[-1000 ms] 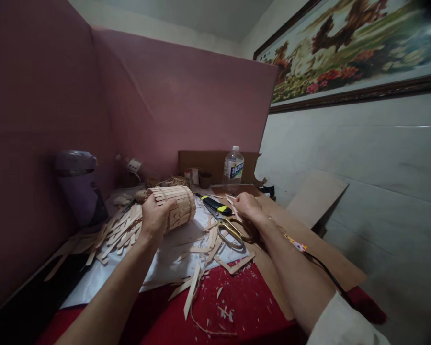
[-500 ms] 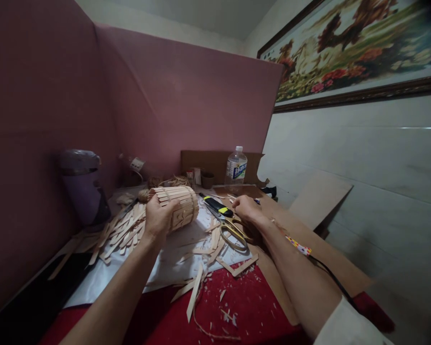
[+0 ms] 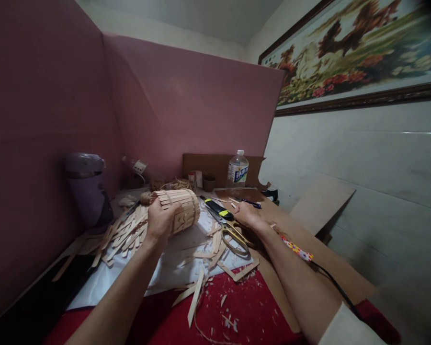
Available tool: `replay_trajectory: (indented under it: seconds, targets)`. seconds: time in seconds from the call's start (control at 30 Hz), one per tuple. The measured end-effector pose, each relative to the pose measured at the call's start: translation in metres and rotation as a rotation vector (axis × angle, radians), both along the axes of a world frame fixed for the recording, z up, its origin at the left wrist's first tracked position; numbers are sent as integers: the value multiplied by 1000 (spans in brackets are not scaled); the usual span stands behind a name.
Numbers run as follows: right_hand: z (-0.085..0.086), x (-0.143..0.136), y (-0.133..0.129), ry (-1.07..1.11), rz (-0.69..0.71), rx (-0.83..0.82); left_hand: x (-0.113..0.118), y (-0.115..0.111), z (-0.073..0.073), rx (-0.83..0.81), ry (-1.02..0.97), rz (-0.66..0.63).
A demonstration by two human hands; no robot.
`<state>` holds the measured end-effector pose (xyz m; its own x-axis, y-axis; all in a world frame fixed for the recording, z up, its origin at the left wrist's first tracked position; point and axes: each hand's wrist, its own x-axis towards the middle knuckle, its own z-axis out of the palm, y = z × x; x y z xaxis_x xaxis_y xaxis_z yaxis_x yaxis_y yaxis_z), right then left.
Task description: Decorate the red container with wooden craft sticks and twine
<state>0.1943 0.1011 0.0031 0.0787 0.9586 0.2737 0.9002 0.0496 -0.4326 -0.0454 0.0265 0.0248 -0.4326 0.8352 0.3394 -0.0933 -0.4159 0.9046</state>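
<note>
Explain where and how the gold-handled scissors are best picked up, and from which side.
Probably by the gold handle loops, coming from the person's own side: the scissors lie with their loops toward the person and their blades pointing away, beside the black-and-yellow tool. The right hand, close by the loops, seems handiest.

Dim, cool light leaves the tall mauve panels (image 3: pixel 194 100) deepening to near-black at far left. A thin streak of glare crosses the pale, glossy tiled wall (image 3: pixel 380 153); the smooth white sheet (image 3: pixel 165 268) reflects brightest on the worktop. The translucent-lidded purple tumbler (image 3: pixel 88 191) looks soft. Wide-angle stretching pulls the edges; the upper-right corner blackens.
</note>
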Motion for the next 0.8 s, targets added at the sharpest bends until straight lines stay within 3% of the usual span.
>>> replay_trajectory:
  seconds: [0.2,0.4,0.67,0.8]
  targets:
    - [13,-17,-9,458,244,23,1,-3,4,-23,-7,50]
    - [27,-41,-36,763,510,26,5,-12,10,-52,-111,-88]
    - [28,-56,-57,859,641,167,8,-16,10,-103,-50,-128]
    - [28,-62,-66,784,674,267,10,-19,11,-137,-77,-179]
